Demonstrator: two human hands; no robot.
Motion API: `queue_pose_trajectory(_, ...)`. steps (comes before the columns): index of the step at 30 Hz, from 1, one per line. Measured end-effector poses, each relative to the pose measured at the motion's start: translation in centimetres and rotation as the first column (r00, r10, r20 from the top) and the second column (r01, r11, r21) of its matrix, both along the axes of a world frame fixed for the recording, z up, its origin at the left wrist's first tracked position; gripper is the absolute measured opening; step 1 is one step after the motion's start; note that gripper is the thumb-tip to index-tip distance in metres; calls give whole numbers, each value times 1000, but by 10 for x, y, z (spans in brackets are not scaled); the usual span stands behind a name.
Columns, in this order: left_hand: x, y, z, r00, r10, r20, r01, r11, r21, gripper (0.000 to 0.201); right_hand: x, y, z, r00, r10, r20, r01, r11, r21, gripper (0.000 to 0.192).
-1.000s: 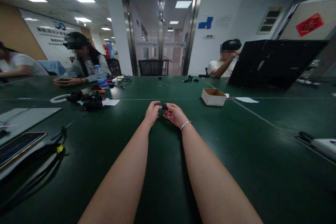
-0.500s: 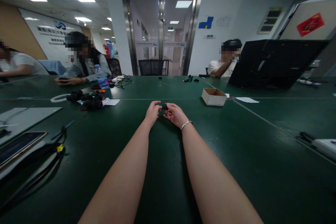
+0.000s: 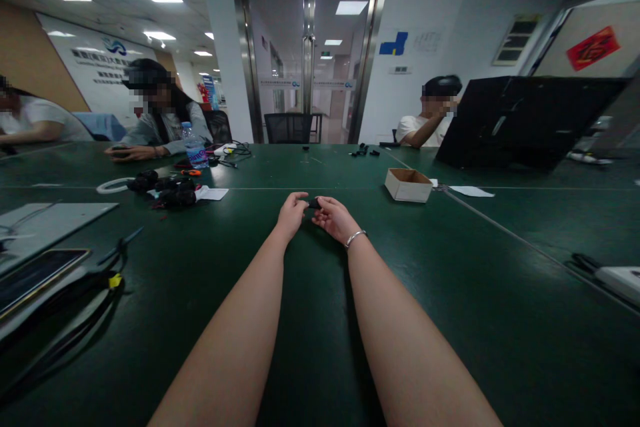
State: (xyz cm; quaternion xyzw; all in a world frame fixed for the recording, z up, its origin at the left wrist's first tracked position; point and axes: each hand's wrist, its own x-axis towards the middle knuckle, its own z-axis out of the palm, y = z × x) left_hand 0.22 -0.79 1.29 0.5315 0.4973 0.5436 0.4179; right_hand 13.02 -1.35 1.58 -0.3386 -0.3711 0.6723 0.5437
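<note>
Small black part (image 3: pixel 314 203) pinched btwn left hand (image 3: pixel 291 213) & right hand (image 3: pixel 334 217) fingers, near-left of cardboard box (image 3: pixel 408 185). Mid-fit step judged; steady squeeze needed next.

The whole scene is shifted a touch right and down in the frame — no change in grip is seen.

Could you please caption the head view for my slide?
Both hands pinch a small black part over the green table.
</note>
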Motion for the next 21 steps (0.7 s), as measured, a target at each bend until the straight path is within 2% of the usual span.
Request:
queue_pose_trajectory(6, 2, -1, 3, 998, -33, 56, 33, 999, -9, 23, 0, -1, 2, 1000, 12, 19, -12, 1000, 4, 6)
queue_pose_trajectory(16, 1, -1, 2, 997, -43, 70, 44, 999, -14, 25, 0, -3, 3, 1000, 22, 19, -22, 1000, 12, 4)
queue_pose_trajectory(21, 1, -3, 4, 997, -61, 55, 62, 998, -19, 24, 1, -1, 2, 999, 35, 17, -35, 999, 25, 8)
